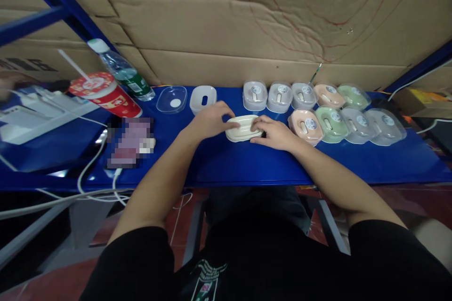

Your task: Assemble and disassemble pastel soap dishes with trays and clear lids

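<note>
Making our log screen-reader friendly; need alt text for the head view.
A person's left hand and right hand hold a cream oval dish at a blue table. Nine lidded pastel boxes stand to the right; a clear cover, red cup and bottle to the left.

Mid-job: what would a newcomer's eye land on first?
Probably the red cup with its white straw, at left beside a bottle. Next, the pastel lidded boxes in two rows at right, then the cream oval dish in the middle, left hand and right hand on it.
</note>
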Available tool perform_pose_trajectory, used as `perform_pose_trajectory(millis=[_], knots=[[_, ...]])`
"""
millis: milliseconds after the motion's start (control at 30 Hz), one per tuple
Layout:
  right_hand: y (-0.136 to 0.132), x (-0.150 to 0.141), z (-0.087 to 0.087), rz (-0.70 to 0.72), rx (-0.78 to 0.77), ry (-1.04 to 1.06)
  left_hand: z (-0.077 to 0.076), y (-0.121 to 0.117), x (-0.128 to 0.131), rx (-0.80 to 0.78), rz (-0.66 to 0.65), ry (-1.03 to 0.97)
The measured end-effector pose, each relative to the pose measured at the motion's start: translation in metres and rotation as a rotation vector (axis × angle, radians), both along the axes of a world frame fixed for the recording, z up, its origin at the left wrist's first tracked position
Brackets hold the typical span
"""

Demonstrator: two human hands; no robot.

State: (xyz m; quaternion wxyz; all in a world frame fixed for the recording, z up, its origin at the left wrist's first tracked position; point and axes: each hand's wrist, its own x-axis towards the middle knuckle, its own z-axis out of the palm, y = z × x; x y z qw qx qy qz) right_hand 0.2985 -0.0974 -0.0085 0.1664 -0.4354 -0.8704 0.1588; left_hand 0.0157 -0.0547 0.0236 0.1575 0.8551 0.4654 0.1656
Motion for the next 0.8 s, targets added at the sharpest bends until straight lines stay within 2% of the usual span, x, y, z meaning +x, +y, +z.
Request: perform_pose_trajectory(millis=[100, 200, 300, 433, 533, 633, 800], knots=[[0.001, 0.001, -0.001, 0.003, 0.013, 0.007, -0.002, 0.01, -0.014, 0.113, 0.309, 0.046], [0.001, 0.001, -0.001, -0.001, 0.024, 0.03, -0.008, 0.018, -0.024, 0.069, 0.436, 0.153], [0.001, -0.001, 0.001, -0.012, 0.019, 0.064, -0.012, 0.022, -0.026, 0.015, 0.398, 0.187], [-0.001, -0.001, 0.003, -0.055, 0.068, 0.124, -0.007, 0.017, -0.022, -0.025, 0.258, 0.095], [-0.002, 0.0, 0.004, -0.079, 0.101, 0.154, -0.002, 0.011, -0.016, 0.028, 0.299, 0.026], [-0.001, 0.0, 0.003, -0.08, 0.098, 0.148, -0.005, 0.009, -0.006, 0.105, 0.381, 0.056], [-0.001, -0.001, 0.0, -0.078, 0.087, 0.13, -0.011, 0.011, -0.003, -0.085, 0.294, 0.155]])
